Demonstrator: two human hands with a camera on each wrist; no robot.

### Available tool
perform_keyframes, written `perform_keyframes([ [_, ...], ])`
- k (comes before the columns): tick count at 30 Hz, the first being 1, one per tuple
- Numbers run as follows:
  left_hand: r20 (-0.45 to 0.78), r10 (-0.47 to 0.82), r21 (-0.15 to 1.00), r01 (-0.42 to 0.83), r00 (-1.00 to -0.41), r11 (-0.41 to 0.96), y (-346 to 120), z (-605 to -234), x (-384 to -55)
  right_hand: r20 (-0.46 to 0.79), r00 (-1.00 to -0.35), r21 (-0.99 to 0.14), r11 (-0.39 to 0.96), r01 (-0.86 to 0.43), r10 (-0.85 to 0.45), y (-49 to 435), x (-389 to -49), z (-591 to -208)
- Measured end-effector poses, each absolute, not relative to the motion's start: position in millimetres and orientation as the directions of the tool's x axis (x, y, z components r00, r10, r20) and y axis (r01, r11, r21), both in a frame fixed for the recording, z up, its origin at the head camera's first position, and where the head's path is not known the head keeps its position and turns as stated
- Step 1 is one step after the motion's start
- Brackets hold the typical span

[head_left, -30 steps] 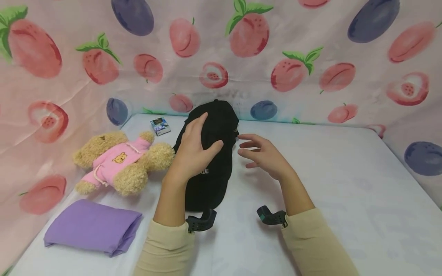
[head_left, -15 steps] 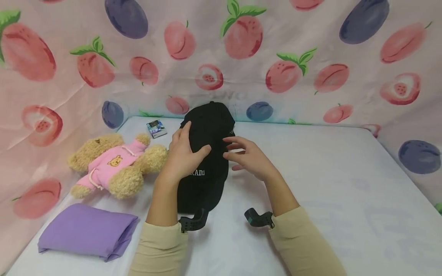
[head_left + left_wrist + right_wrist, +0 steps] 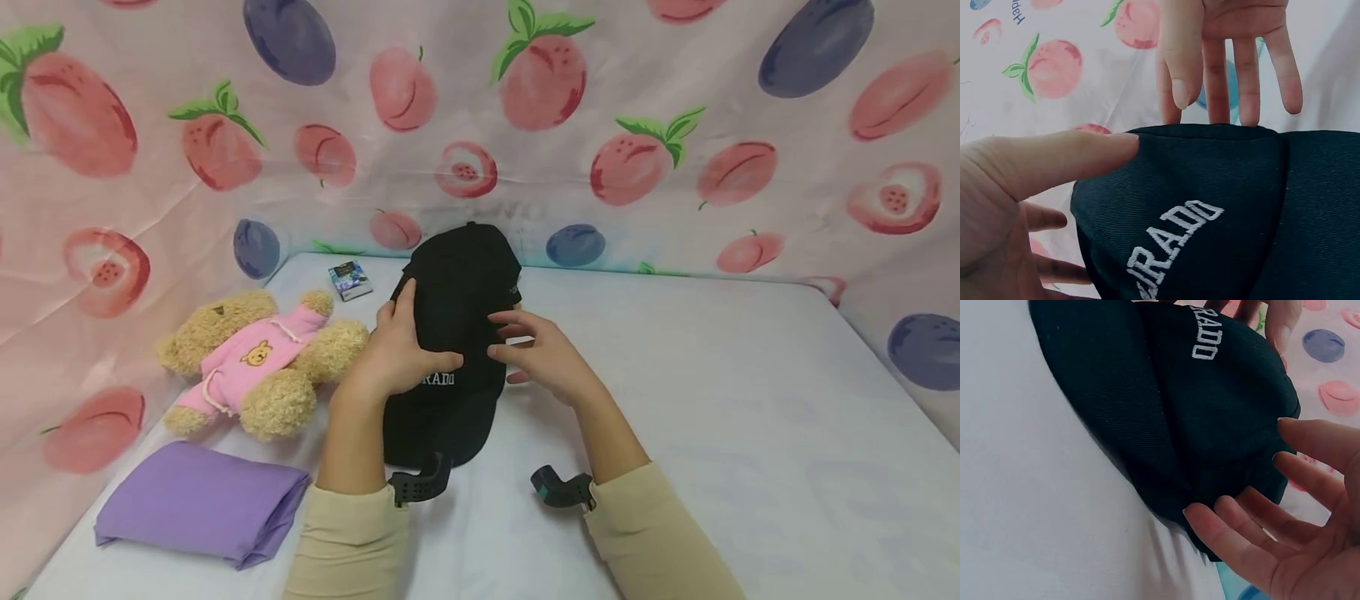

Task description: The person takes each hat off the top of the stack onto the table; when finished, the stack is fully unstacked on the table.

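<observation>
A black baseball cap (image 3: 465, 279) lies on the white surface, brim toward me, with white letters stitched on its front. My left hand (image 3: 393, 354) is at the cap's left side, thumb extended across its front and the other fingers along its edge. In the left wrist view the thumb of that left hand (image 3: 1041, 162) reaches over the cap (image 3: 1210, 206). On the cap's right side, my right hand (image 3: 547, 358) has its fingers spread and slightly bent. The right wrist view has those fingertips (image 3: 1200, 519) at the crown; contact is hard to tell.
To the left lies a teddy bear (image 3: 255, 358) in a pink top. A folded purple cloth (image 3: 198, 500) is nearer me, and a small blue-and-white box (image 3: 349, 280) sits farther back. Fruit-patterned fabric (image 3: 555, 167) rises behind the white surface (image 3: 712, 417).
My right hand has moved left to the cap's side. The left hand has come down and left along the cap, its thumb lowered across the front. The cap stays in place.
</observation>
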State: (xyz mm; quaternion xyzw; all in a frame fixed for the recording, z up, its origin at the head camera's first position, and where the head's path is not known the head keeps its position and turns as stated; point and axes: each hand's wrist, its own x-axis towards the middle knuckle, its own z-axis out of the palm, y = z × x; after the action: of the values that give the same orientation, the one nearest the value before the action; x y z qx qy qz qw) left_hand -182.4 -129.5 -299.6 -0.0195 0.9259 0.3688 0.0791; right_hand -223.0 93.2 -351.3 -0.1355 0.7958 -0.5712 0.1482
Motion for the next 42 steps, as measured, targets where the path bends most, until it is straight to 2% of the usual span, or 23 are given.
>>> perform_keyframes([
  [13,-0.166,-0.054,0.657,-0.151,-0.985,0.739,-123.9,-302.5,-185.4,-0.190,-0.929,-0.914,0.403,0.049,-0.318,90.1,-221.9,-357.2],
  [20,-0.153,-0.085,0.649,-0.165,-0.985,0.743,-121.6,-304.2,-187.1,-0.229,-0.923,-0.924,0.367,0.106,-0.310,85.4,-220.3,-357.0],
  [42,-0.125,-0.090,0.682,-0.151,-0.988,0.716,-122.0,-304.8,-188.0,-0.208,-0.960,-0.950,0.271,0.154,-0.185,73.7,-222.1,-366.7],
])
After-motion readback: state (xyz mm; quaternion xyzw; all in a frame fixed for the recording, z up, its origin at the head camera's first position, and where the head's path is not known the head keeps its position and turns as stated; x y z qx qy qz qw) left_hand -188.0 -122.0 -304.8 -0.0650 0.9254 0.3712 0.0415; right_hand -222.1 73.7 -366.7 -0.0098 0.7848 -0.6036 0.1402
